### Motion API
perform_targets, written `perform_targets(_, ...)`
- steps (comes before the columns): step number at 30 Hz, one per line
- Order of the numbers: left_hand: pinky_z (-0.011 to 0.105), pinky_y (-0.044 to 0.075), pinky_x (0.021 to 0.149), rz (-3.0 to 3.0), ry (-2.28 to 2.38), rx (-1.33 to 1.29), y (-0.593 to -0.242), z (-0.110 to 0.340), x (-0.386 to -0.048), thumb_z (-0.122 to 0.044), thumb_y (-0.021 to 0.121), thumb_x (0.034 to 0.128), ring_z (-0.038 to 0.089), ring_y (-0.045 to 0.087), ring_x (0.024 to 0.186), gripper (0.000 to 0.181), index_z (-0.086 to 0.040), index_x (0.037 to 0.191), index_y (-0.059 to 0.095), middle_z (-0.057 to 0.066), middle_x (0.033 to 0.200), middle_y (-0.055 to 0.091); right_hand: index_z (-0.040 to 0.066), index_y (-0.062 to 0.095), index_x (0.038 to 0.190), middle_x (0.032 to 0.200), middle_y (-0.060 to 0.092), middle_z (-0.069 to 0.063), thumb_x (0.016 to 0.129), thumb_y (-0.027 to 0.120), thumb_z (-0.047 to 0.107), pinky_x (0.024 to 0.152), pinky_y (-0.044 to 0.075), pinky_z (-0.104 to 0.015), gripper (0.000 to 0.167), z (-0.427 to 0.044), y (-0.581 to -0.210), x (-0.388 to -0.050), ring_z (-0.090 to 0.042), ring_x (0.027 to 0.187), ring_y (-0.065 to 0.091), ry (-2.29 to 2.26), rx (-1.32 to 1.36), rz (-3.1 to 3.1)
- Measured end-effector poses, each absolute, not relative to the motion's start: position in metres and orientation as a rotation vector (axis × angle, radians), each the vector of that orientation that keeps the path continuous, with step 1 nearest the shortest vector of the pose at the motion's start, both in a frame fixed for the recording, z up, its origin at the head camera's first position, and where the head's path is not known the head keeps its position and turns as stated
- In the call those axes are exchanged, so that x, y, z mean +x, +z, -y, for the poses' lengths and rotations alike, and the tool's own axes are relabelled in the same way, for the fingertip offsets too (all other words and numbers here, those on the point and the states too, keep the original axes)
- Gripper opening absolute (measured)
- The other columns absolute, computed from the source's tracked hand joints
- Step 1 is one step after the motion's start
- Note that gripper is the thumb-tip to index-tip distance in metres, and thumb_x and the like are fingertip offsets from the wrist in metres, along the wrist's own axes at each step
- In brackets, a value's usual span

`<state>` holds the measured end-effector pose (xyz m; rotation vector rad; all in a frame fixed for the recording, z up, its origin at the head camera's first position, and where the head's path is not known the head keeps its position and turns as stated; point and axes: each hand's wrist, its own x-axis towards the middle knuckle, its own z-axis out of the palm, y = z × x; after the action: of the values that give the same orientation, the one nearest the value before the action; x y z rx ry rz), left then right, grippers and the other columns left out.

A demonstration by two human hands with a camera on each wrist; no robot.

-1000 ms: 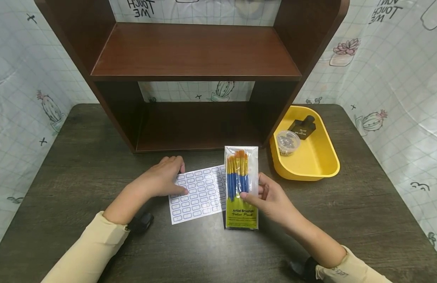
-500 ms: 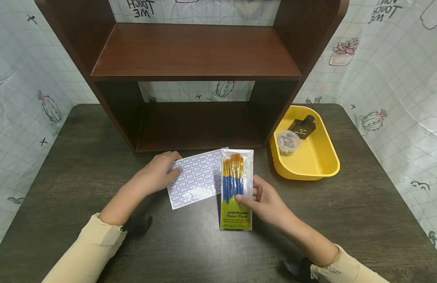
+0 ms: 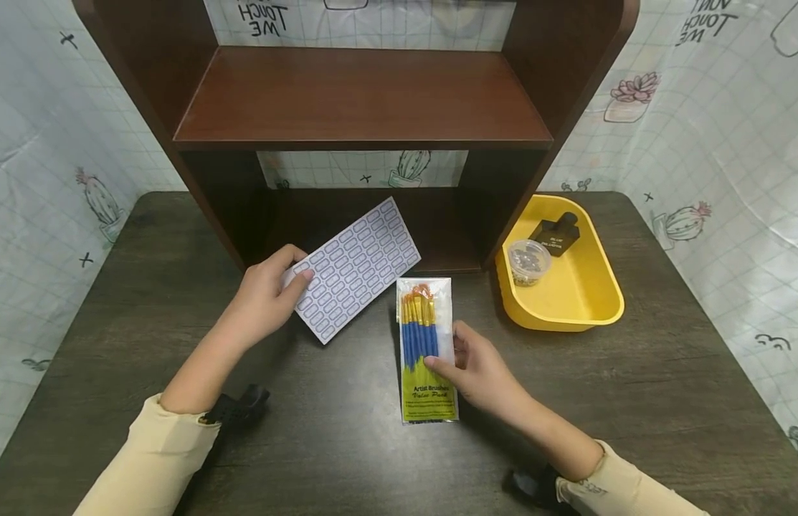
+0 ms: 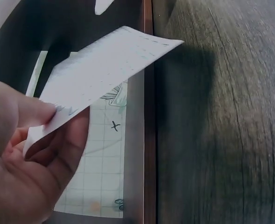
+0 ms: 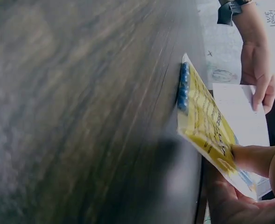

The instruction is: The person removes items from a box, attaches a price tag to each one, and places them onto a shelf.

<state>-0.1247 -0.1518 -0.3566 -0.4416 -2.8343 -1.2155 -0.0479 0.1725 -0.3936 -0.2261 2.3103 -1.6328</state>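
A white sheet of small blue-bordered labels (image 3: 360, 269) is pinched at its left end between the thumb and fingers of my left hand (image 3: 266, 294). It is lifted off the table and tilted, its far corner in front of the shelf's lower opening. In the left wrist view the sheet (image 4: 100, 70) bends slightly under the thumb. My right hand (image 3: 479, 365) holds a clear pack of paintbrushes (image 3: 427, 351) by its right edge, thumb on the front. The brushes have blue handles and orange tips. The right wrist view shows the pack (image 5: 207, 121) raised at an angle above the table.
A dark brown two-tier shelf (image 3: 366, 97) stands at the back of the wooden table (image 3: 347, 459). To its right sits a yellow tray (image 3: 582, 287) holding a clear round tub (image 3: 528, 261) and a black box-like item (image 3: 556, 233). Patterned sheeting surrounds the table.
My left hand has lifted the label sheet away from behind the brush pack, moving left and up and turning it. My right hand has shifted the pack slightly left.
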Motion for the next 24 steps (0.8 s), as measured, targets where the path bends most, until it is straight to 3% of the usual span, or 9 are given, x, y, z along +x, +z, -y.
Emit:
perform_targets(8, 0.022, 0.051, 0.066, 2.668, -1.364, -0.345, -0.3551, 0.1530, -0.1238, -0.009, 0.059, 0.1048, 0.020, 0.065, 0.077, 0.016, 0.000, 0.118, 0.061, 0.018, 0.099, 0.072, -0.008, 0.056, 0.116, 0.101, 0.079, -0.022, 0.094, 0.076, 0.007, 0.069, 0.061, -0.023, 0.034, -0.1739, -0.3968, -0.0521, -0.020, 0.085, 0.077, -1.453, -0.217, -2.471)
perform_targets(13, 0.019, 0.052, 0.064, 2.625, -1.467, -0.322, -0.3514, 0.1513, -0.1224, -0.010, 0.061, 0.1040, 0.013, 0.064, 0.075, 0.017, 0.000, 0.118, 0.063, 0.019, 0.100, 0.074, -0.002, 0.055, 0.102, 0.083, 0.073, -0.010, 0.090, 0.081, 0.010, 0.059, 0.052, -0.022, 0.031, -0.1760, -0.3991, -0.0541, -0.008, 0.070, 0.064, -1.325, -0.232, -2.552)
perform_targets(17, 0.019, 0.051, 0.062, 2.615, -1.503, -0.318, -0.3500, 0.1492, -0.1209, -0.010, 0.062, 0.1033, 0.010, 0.064, 0.073, 0.017, 0.000, 0.117, 0.064, 0.019, 0.100, 0.075, 0.003, 0.054, 0.095, 0.075, 0.061, -0.003, 0.088, 0.084, 0.015, 0.054, 0.045, -0.021, 0.033, -0.1762, -0.3987, -0.0543, -0.008, 0.063, 0.052, -1.175, -0.265, -2.653)
perform_targets(24, 0.020, 0.051, 0.060, 2.628, -1.527, -0.313, -0.3503, 0.1466, -0.1183, -0.010, 0.062, 0.1035, 0.009, 0.064, 0.072, 0.018, 0.000, 0.117, 0.064, 0.020, 0.099, 0.075, 0.009, 0.052, 0.088, 0.066, 0.051, 0.002, 0.090, 0.082, 0.031, 0.050, 0.037, -0.025, 0.037, -0.1764, -0.3923, -0.0557, -0.010, 0.058, 0.045, -0.887, -0.268, -2.732)
